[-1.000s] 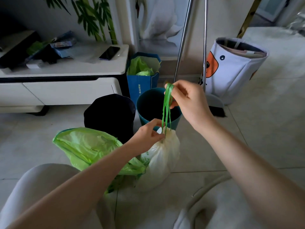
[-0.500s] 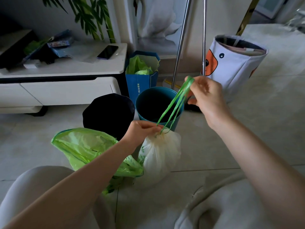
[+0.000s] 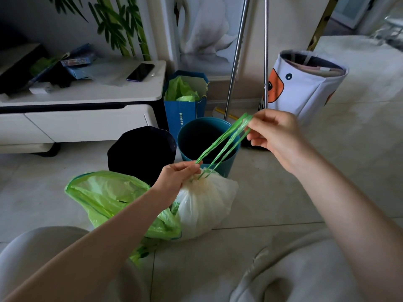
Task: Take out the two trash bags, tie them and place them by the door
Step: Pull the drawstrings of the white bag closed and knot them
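Observation:
A full white trash bag [image 3: 205, 205] stands on the floor tiles, its neck gathered by a green drawstring [image 3: 222, 142]. My left hand [image 3: 177, 175] pinches the drawstring right at the bag's gathered neck. My right hand [image 3: 274, 131] grips the far loops of the drawstring and holds them stretched up and to the right, over the teal bin. A green trash bag [image 3: 104, 195] lies open and crumpled on the floor to the left of the white bag, partly under my left forearm.
A teal bin [image 3: 196, 136] and a black bin [image 3: 141, 149] stand just behind the bags. Farther back are a blue paper bag [image 3: 185, 110], two metal poles [image 3: 235, 55], a white fabric basket [image 3: 305, 83] and a low white cabinet [image 3: 82, 118] with a phone [image 3: 140, 71].
My right hand has pulled the drawstring loops from straight above the bag out to the right and stretched them longer. My left hand has shifted up onto the bag's neck.

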Demonstrator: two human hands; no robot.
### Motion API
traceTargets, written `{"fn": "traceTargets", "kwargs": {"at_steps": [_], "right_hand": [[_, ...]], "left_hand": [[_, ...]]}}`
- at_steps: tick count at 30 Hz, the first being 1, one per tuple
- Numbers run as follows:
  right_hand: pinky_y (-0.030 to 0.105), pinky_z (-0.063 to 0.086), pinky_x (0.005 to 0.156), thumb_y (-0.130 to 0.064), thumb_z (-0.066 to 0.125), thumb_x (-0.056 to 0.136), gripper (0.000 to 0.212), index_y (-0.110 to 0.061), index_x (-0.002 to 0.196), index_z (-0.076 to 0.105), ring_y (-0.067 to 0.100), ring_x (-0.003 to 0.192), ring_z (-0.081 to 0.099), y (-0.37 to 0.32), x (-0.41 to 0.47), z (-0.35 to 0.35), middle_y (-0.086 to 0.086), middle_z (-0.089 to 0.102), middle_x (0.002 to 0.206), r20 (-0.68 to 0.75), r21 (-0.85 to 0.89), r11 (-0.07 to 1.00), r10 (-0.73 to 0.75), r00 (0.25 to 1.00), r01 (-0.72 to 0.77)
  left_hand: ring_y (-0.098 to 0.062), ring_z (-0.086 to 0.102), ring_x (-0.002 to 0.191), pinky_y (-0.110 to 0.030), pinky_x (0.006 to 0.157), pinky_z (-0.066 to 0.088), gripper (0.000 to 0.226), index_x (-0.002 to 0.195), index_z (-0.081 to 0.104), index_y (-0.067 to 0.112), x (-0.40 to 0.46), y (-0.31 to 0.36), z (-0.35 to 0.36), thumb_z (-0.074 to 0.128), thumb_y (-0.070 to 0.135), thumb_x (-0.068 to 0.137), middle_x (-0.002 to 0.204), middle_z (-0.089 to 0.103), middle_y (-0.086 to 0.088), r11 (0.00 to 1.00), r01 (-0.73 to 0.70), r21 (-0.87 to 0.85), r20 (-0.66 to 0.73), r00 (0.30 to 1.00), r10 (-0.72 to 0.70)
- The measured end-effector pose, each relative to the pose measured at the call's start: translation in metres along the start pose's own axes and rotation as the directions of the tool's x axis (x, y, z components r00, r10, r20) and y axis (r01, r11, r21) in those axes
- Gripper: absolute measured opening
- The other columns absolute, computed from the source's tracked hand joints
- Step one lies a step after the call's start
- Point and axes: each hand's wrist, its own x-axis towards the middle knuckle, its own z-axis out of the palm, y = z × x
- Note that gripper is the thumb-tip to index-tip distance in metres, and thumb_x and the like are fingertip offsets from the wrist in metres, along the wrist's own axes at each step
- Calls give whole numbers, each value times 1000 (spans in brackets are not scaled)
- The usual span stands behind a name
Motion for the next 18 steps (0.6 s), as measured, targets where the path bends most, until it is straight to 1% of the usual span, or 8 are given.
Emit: {"fn": "traceTargets", "kwargs": {"at_steps": [2, 4, 6, 8, 10, 11, 15, 18], "right_hand": [[27, 51, 60, 0, 61, 83, 20, -16, 73, 68, 15, 60, 62, -4, -3, -1, 2, 67, 67, 80, 28, 1000, -11, 997, 8], [26, 52, 59, 4, 61, 81, 20, -14, 76, 68, 17, 61, 63, -6, -4, -1, 5, 67, 71, 113, 41, 999, -30, 993, 26], [26, 54, 59, 5, 61, 82, 19, -12, 77, 68, 17, 62, 63, -6, -4, 0, 5, 67, 72, 117, 63, 997, -44, 992, 37], [28, 55, 61, 7, 59, 82, 19, -10, 77, 68, 18, 62, 63, -4, -4, 3, 6, 68, 70, 120, 89, 995, -51, 991, 40], [30, 57, 65, 8, 58, 82, 20, -8, 77, 67, 20, 63, 64, -3, -4, 7, 7, 68, 69, 122, 100, 995, -44, 992, 32], [31, 57, 66, 9, 57, 83, 20, -8, 77, 67, 21, 64, 65, -3, -3, 8, 8, 69, 69, 115, 104, 994, -39, 993, 27], [32, 57, 69, 8, 58, 83, 19, -8, 79, 68, 21, 71, 68, 1, 2, 14, 10, 69, 76, 59, 127, 992, -19, 998, 11], [30, 57, 68, 8, 57, 85, 17, -6, 81, 67, 22, 74, 69, 4, 5, 21, 12, 68, 80, 42, 170, 985, 1, 999, -8]], "left_hand": [[-16, 66, 78, -25, 73, 55, 14, 95, 76, 8, 1, 2, -1, 71, 12, 82, 80, 73, -6, 992, -22, 124, -5, 1000, 23], [-14, 65, 77, -24, 78, 55, 15, 93, 78, 19, 1, 5, 1, 73, 13, 80, 82, 74, -5, 923, -65, 379, -10, 997, 75], [-8, 62, 70, -15, 68, 53, 18, 96, 77, 24, -2, 11, 7, 68, 14, 83, 76, 72, 3, 809, -113, 577, 22, 992, 123], [-10, 61, 73, -22, 71, 53, 21, 98, 76, 28, -5, 17, 10, 64, 17, 86, 73, 66, 12, 638, -200, 744, 131, 979, 155], [-14, 61, 84, -34, 83, 51, 23, 102, 74, 31, -11, 21, 11, 60, 21, 87, 77, 60, 20, 381, -329, 864, 311, 944, 111], [-14, 60, 86, -36, 84, 50, 25, 104, 74, 29, -13, 22, 12, 58, 20, 87, 79, 59, 20, 328, -377, 866, 377, 924, 66], [-15, 60, 85, -34, 83, 50, 26, 105, 73, 20, -22, 23, 17, 57, 14, 86, 83, 63, 9, 404, -407, 819, 461, 887, -40], [-14, 63, 81, -29, 78, 53, 19, 98, 74, 19, -22, 22, 19, 63, 30, 86, 86, 68, 2, 430, -406, 806, 475, 878, -62]]}}
